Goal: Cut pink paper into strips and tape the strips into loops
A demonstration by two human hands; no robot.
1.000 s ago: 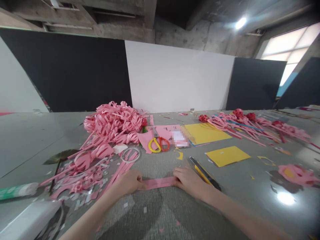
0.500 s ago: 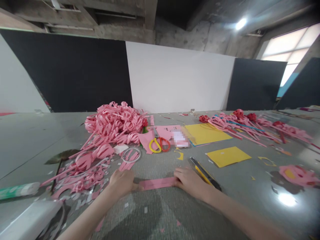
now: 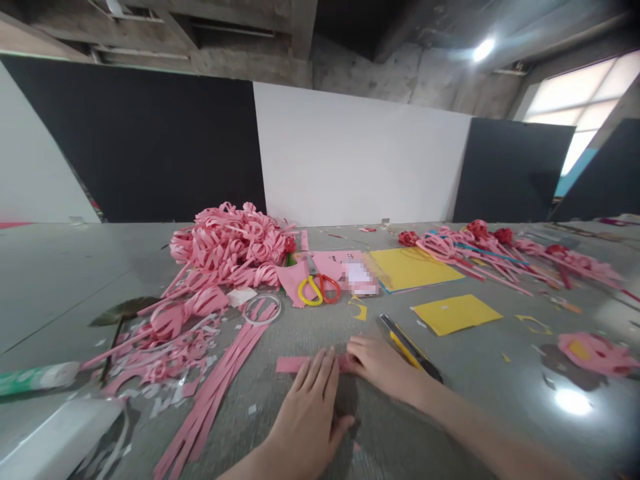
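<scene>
Under L hand, pink strip

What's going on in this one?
A person is working on a pink strip that lies on the gray surface. The left hand is laid across it, fingers outstretched, while the right hand appears to hold its right end. A bundle of pink strips lies to the left. The scissors and the knife lie nearby, neither in hand.
</scene>
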